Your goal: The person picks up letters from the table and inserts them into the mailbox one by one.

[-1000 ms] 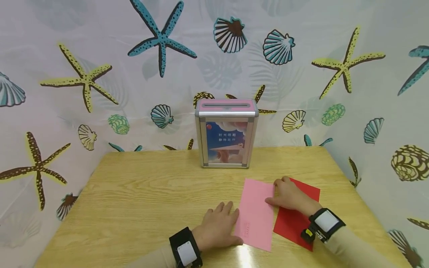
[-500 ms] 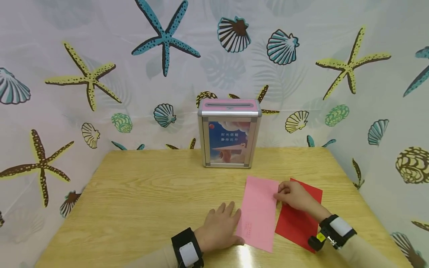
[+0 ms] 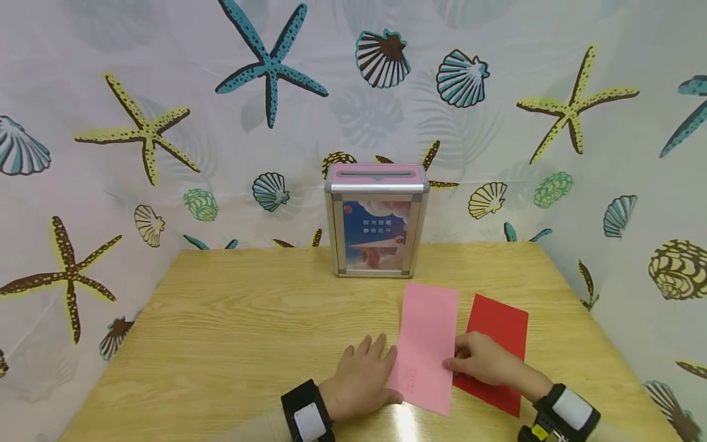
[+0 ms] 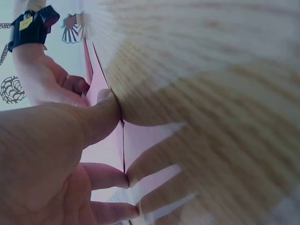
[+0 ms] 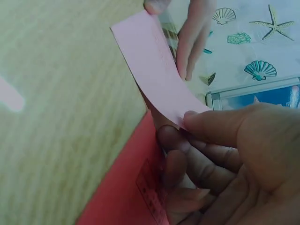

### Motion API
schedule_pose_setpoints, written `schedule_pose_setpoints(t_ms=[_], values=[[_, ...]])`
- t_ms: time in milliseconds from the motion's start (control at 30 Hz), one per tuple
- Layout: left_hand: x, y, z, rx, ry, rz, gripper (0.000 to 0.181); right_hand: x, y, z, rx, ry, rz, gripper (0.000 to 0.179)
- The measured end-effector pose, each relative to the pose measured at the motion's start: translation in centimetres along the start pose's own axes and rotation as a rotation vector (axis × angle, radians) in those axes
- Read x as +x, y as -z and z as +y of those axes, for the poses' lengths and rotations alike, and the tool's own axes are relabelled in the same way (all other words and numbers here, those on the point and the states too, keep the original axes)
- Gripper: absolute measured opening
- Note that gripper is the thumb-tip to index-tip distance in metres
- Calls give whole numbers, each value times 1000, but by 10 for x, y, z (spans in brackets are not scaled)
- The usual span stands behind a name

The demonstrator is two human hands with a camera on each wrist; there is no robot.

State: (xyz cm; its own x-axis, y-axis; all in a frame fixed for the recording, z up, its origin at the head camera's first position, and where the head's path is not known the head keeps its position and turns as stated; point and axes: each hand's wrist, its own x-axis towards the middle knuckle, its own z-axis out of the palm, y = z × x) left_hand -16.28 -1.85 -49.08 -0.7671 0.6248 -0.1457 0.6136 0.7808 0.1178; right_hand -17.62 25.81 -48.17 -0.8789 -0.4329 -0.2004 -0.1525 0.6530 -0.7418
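Note:
A pink envelope (image 3: 428,331) with small red print near its lower end lies right of the middle of the table, bent upward along its right side. My right hand (image 3: 486,362) pinches that right edge between thumb and fingers, as the right wrist view also shows. Spread, fairly straight fingers of my left hand (image 3: 361,380) rest on the table at the envelope's lower left edge, the thumb by its lower corner. Partly under the right hand lies a red envelope (image 3: 499,322), whose printed box appears in the right wrist view.
At the back of the wooden table (image 3: 237,307) stands a silver-framed letter box (image 3: 375,233) with a slot in its pink top. Behind and beside the table hangs a cloth (image 3: 221,147) printed with starfish and shells.
My right hand has slid down the pink envelope's right edge toward me and now pinches it lower. The envelope has turned slightly more upright, its right side bending. The left hand stays in place.

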Motion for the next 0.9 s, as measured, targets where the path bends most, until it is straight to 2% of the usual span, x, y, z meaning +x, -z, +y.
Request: schedule_pose_setpoints(t_ms=[67,133,200,300,367,467,633,900], values=[[3,-1,-2,-6,2,20,83,-4,-2,-2,-20,12,19,15],[6,1,-5,-59,6,59,70,-6,-5,-3,-30,19,44,15],[10,4,-7,-173,23,104,55,-9,-7,-4,-38,31,68,15],[12,14,-12,-410,40,177,28,-13,-10,-7,-32,64,90,15],[12,20,-14,-544,41,214,22,-15,-10,-9,-27,91,104,15],[12,26,-17,-680,14,262,11,-17,-9,-13,-20,120,126,13],[12,31,-19,-815,-40,372,5,-18,-6,-20,-42,123,189,13],[11,52,-32,-910,-82,538,4,-11,-10,-27,-51,145,224,10]])
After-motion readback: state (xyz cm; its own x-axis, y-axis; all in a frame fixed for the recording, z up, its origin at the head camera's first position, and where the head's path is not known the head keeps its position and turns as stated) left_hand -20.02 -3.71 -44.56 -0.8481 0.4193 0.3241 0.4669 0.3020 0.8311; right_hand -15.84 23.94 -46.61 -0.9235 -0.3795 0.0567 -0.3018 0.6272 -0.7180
